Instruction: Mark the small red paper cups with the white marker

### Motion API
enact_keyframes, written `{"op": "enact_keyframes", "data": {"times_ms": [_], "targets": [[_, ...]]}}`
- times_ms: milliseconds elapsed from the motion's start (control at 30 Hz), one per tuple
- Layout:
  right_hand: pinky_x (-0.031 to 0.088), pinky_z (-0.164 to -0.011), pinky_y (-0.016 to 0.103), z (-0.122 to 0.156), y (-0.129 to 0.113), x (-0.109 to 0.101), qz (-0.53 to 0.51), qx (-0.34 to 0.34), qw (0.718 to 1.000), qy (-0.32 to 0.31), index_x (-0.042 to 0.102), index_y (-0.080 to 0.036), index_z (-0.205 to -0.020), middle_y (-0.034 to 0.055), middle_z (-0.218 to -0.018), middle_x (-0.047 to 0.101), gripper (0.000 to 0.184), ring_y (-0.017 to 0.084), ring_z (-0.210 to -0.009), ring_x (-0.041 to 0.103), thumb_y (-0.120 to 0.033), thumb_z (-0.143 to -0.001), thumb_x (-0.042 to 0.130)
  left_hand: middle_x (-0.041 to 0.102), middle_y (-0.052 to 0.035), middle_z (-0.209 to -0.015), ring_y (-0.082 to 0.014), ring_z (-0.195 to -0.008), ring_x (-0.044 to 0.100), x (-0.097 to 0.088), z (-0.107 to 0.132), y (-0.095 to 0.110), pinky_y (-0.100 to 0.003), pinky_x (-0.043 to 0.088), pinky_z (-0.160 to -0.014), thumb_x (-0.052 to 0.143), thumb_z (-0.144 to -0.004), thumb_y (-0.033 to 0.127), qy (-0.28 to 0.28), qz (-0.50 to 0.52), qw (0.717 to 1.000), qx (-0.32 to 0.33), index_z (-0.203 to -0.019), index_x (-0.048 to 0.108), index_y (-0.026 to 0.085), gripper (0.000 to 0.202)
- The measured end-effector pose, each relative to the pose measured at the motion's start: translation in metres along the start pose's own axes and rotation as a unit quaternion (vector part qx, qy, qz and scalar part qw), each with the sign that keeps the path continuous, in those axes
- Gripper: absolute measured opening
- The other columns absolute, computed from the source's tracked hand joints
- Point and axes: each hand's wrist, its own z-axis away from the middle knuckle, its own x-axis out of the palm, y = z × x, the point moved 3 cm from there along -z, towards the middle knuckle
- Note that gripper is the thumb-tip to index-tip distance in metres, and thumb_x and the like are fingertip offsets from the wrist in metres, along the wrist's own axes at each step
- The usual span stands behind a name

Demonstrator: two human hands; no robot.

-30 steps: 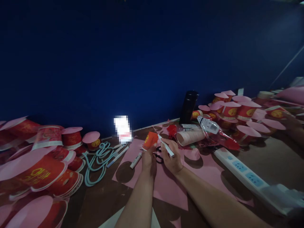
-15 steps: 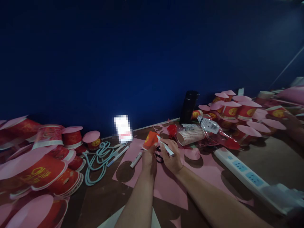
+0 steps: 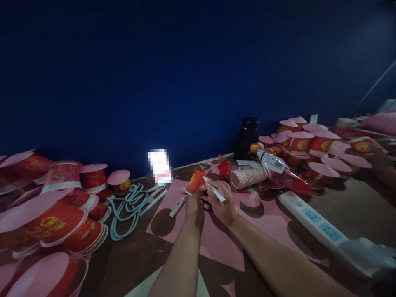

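Observation:
My left hand point(image 3: 193, 208) is closed around a small red paper cup point(image 3: 196, 182), held tilted just above the table. My right hand point(image 3: 221, 204) grips a white glue stick or marker point(image 3: 214, 190) whose tip touches the cup's edge. Both hands hover over a pink paper sheet point(image 3: 216, 241) with round holes cut out of it. Black scissors point(image 3: 206, 204) lie on the sheet between my hands, partly hidden.
Red cups capped with pink paper discs pile up at the left point(image 3: 46, 218) and back right point(image 3: 301, 142). A teal cord point(image 3: 126, 206), loose pens point(image 3: 153, 200), a sleeve of stacked cups point(image 3: 247, 176), a black bottle point(image 3: 246, 138) and a white power strip point(image 3: 312, 220) surround the sheet.
Hardly anything has changed; the cup and the white stick stay together in my hands, shifting only slightly.

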Motion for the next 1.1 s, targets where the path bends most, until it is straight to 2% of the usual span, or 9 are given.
{"op": "enact_keyframes", "data": {"times_ms": [133,333,533,733,1100], "targets": [[0.043,-0.095,0.042,0.000,0.000,0.000,0.005,0.000,1.000,-0.001,0.060,-0.024,-0.111,0.0049,-0.101,0.070,0.021,0.019,-0.095,0.063,-0.023,-0.091,0.053,0.071,-0.0035,-0.091,-0.0178,-0.085,0.065,-0.001,0.000,0.000,-0.031,0.045,-0.083,0.071,-0.066,0.020,0.026,0.002,1.000,-0.006,-0.107,0.069,0.020,0.041],[0.043,-0.094,0.041,-0.001,-0.002,0.000,0.004,-0.004,1.000,0.000,0.059,-0.024,-0.110,0.0044,-0.100,0.069,0.020,0.019,-0.093,0.063,-0.022,-0.091,0.053,0.071,-0.0037,-0.093,-0.0190,-0.090,0.065,-0.001,0.000,-0.001,-0.033,0.044,-0.090,0.069,-0.068,0.019,0.008,0.006,1.000,0.001,-0.107,0.068,0.020,0.039],[0.044,-0.090,0.039,-0.003,-0.004,-0.002,0.014,0.001,1.000,0.019,0.060,-0.023,-0.108,0.0043,-0.095,0.068,0.018,0.018,-0.090,0.061,-0.021,-0.092,0.051,0.071,-0.0030,-0.090,-0.0177,-0.089,0.065,-0.008,-0.004,-0.006,-0.032,0.043,-0.091,0.069,-0.067,0.016,0.042,0.032,0.999,-0.008,-0.105,0.068,0.019,0.038],[0.045,-0.088,0.039,-0.005,-0.010,-0.005,0.014,-0.010,0.999,0.028,0.058,-0.022,-0.111,0.0047,-0.094,0.066,0.021,0.018,-0.088,0.060,-0.021,-0.092,0.050,0.071,-0.0046,-0.090,-0.0183,-0.088,0.066,-0.001,0.001,-0.001,-0.034,0.044,-0.092,0.068,-0.071,0.020,-0.005,0.094,0.994,-0.049,-0.103,0.067,0.017,0.032],[0.044,-0.091,0.040,-0.006,-0.012,-0.005,0.028,-0.026,0.999,0.026,0.057,-0.022,-0.109,0.0047,-0.096,0.068,0.018,0.019,-0.092,0.061,-0.021,-0.092,0.052,0.072,-0.0044,-0.086,-0.0170,-0.082,0.066,-0.001,0.000,-0.003,-0.034,0.045,-0.091,0.070,-0.069,0.016,0.003,0.117,0.990,-0.078,-0.107,0.067,0.016,0.038]]}}
